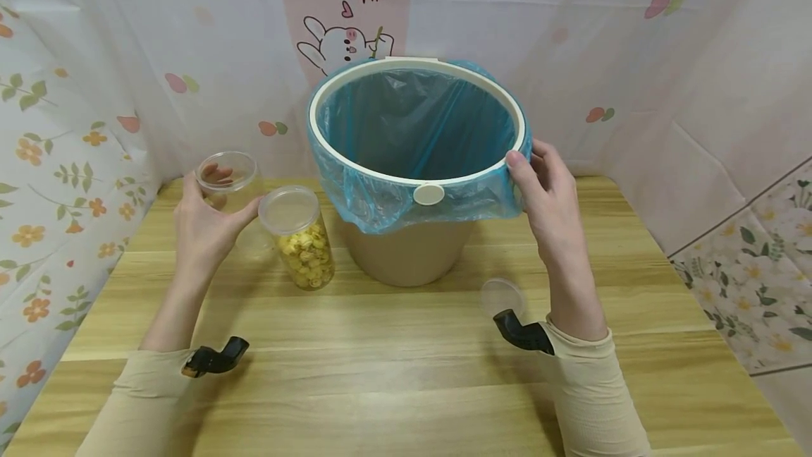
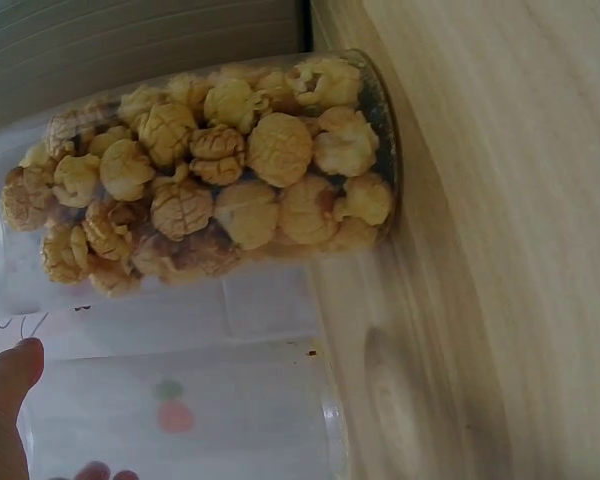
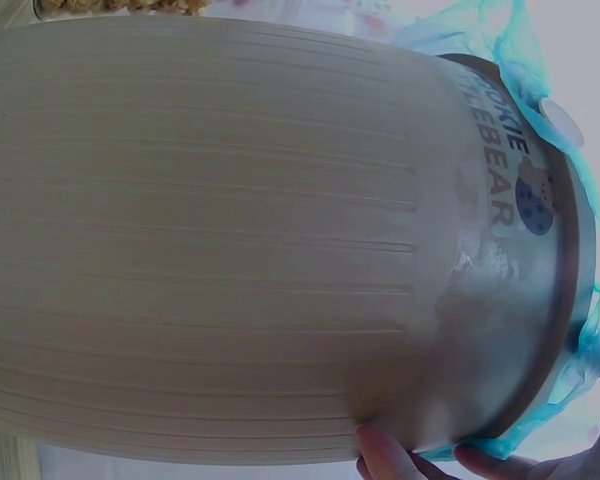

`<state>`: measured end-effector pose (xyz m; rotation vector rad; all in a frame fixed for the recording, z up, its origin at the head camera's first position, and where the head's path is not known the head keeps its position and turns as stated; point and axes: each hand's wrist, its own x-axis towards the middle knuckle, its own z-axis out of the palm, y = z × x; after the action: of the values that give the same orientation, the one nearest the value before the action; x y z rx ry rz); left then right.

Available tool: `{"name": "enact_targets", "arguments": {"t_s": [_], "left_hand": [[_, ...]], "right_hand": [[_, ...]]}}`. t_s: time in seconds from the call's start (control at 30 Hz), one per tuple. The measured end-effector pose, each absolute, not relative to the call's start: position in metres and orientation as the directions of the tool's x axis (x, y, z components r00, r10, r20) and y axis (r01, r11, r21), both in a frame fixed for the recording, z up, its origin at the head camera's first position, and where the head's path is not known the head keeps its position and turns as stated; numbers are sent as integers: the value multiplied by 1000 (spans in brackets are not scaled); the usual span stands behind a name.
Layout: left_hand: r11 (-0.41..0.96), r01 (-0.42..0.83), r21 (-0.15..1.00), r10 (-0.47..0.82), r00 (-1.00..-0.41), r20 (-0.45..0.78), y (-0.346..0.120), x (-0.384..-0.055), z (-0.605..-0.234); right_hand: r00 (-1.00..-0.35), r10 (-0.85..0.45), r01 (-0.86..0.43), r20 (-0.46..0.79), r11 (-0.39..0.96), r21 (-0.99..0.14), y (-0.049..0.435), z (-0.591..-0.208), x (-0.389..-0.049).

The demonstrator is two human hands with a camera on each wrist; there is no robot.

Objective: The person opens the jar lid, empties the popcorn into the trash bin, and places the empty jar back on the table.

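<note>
My left hand [image 1: 206, 228] grips an uncapped clear plastic jar [image 1: 244, 175] at the left, thumb on the near side and fingers behind it. Nothing shows inside that jar. Just right of it stands a lidded clear jar of yellow popcorn [image 1: 306, 256], which fills much of the left wrist view. A beige trash can [image 1: 406, 256] stands upright in the middle, lined with a blue plastic bag [image 1: 371, 206] under a cream ring [image 1: 406, 178]. On the can's right side my right hand [image 1: 552, 196] holds the rim, thumb on the ring and fingers against the outer wall.
A round clear lid [image 1: 502, 296] lies on the wooden table [image 1: 380, 386] near my right wrist. Behind the can hangs a printed cloth [image 1: 222, 41], close to the table's back edge. Black wrist mounts [image 1: 216, 357] stick out from both sleeves.
</note>
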<state>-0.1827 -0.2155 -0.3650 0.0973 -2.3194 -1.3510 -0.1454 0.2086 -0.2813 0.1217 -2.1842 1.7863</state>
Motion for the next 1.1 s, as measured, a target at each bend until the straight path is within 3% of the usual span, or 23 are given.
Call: {"name": "enact_targets", "arguments": {"t_s": [0.47,1.1], "left_hand": [[479,115,870,-287,-916,280,-215,-187,-374],[445,145,884,-229,-936,269,-215,-191,-387]], "right_hand": [[-946,125,-269,299,211,-940,207,-281,-143],[-950,117,-263,291,207,-942,210,-284,-138]]}}
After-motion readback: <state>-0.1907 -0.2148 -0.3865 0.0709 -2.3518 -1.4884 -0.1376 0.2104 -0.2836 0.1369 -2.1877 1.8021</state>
